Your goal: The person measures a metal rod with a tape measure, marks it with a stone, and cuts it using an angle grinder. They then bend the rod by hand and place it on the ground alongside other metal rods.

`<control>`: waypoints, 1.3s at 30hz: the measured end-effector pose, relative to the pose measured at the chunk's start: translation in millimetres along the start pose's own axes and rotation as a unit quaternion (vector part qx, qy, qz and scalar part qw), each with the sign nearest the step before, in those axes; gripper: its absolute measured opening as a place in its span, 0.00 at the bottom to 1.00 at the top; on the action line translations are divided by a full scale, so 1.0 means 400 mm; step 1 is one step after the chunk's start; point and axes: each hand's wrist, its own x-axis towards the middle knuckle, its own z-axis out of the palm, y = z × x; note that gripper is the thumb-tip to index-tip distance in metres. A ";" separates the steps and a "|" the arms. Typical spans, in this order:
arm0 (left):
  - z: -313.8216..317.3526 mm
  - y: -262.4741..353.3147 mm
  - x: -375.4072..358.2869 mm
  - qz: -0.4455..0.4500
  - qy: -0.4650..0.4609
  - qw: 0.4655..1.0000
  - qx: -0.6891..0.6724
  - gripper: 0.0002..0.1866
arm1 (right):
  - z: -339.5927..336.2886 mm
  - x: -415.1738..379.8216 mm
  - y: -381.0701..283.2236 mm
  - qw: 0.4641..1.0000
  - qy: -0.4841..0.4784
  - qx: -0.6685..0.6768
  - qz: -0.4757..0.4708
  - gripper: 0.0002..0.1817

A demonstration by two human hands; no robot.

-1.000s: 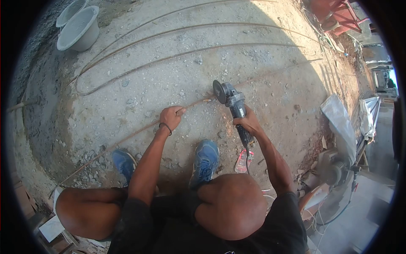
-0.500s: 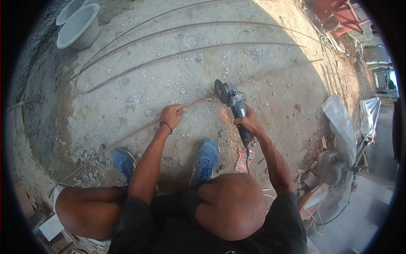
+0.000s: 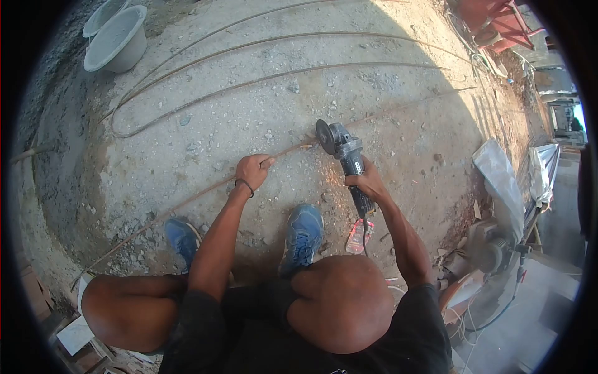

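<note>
**Black angle grinder at a steel rod, sparks below the disc**

Landmark: the black, cylindrical-bodied angle grinder (image 3: 352, 163). Beyond it, looped brown steel bars (image 3: 374, 63) lie on rough, pale concrete ground (image 3: 205, 137). The long, thin, rust-brown steel rod (image 3: 200, 194) runs diagonally leftward from beneath its head. Nearer my body than the grinder is my blue laced shoe (image 3: 303, 235). Left of it, my left hand (image 3: 252, 169) has its fingers curled closed around the rod; my right hand's (image 3: 366, 181) fingers wrap the grinder body. The dark, round disc (image 3: 324, 136) meets or nearly meets the rod; exact contact is hidden. Orange sparks (image 3: 330, 177) scatter on my side of the grinder. Hazards, as I judge them: a twisted wrist or a rolling rod could bind the disc and cause kickback toward my bare left hand; sparks could burn my uncovered skin.
</note>
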 end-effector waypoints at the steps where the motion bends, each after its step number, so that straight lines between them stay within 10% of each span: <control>1: -0.001 0.001 0.001 -0.005 -0.005 1.000 0.001 0.14 | -0.001 -0.001 -0.002 1.000 -0.003 0.004 -0.001 0.36; 39: -0.003 0.007 -0.001 -0.009 0.002 1.000 -0.011 0.15 | -0.001 0.000 0.008 1.000 -0.006 0.014 0.000 0.36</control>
